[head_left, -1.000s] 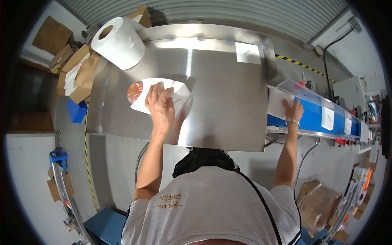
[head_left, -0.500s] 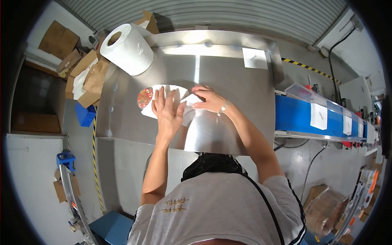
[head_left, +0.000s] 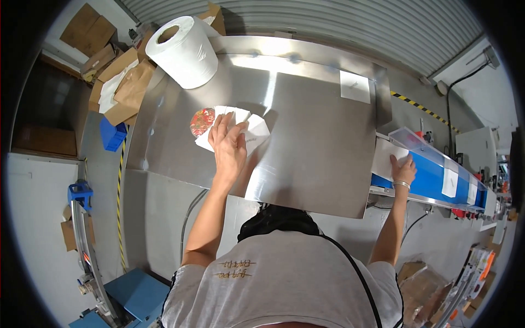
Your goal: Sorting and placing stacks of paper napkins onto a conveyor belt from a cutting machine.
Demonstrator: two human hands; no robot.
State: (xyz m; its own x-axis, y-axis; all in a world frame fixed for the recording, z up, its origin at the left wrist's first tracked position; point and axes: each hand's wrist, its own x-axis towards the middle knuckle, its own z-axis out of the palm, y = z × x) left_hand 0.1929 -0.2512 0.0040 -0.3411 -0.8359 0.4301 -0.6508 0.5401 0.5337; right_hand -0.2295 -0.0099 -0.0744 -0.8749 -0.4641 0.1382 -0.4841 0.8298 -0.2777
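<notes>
Metal table [head_left: 311, 164], white roll [head_left: 191, 63], packets [head_left: 258, 132], sheet [head_left: 355, 90]

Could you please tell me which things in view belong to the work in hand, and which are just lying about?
Seemingly in use:
white papers under the left hand
red-patterned disc at their left edge
white piece at the right hand
blue conveyor belt
steel table

Apparently just lying about:
white roll
open cardboard box
blue bin

Overlapping white packets [head_left: 258, 133] on table [head_left: 322, 142], white packet [head_left: 384, 157] on belt [head_left: 429, 174]
</notes>
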